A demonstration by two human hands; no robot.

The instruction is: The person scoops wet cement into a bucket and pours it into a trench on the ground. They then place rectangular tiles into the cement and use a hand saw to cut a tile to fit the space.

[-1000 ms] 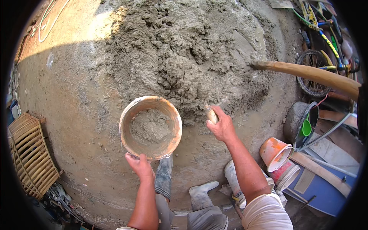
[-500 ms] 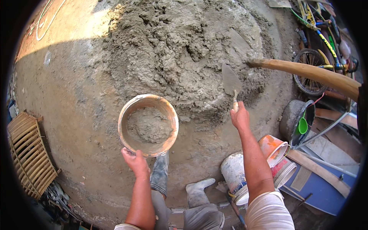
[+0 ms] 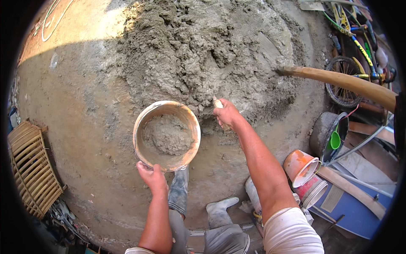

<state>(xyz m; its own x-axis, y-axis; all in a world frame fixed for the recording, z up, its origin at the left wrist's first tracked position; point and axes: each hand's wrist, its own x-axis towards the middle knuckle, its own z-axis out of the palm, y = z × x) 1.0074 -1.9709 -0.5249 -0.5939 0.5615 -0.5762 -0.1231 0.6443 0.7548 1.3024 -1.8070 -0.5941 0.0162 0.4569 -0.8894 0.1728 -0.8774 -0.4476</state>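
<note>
My left hand [image 3: 152,175] grips the near rim of a stained round bucket [image 3: 192,144], which holds grey wet mortar [image 3: 167,134]. My right hand [image 3: 226,113] is closed on the pale handle of a trowel [image 3: 218,102], just right of the bucket at the lower edge of a large heap of wet grey mortar [image 3: 198,55]. The trowel's blade is hidden or lost against the mortar.
A thick wooden pole [image 3: 338,79] reaches into the heap from the right. A bicycle [image 3: 341,80], dark tub [image 3: 317,139], stacked buckets [image 3: 298,167] and blue board [image 3: 359,211] lie rightward; a bamboo frame [image 3: 34,169] lies left, a hose [image 3: 53,29] at upper left.
The trowel, blade raised over the heap half a second ago, has come down and left with my right hand toward the mortar beside the bucket. The bucket stays in my left hand.
</note>
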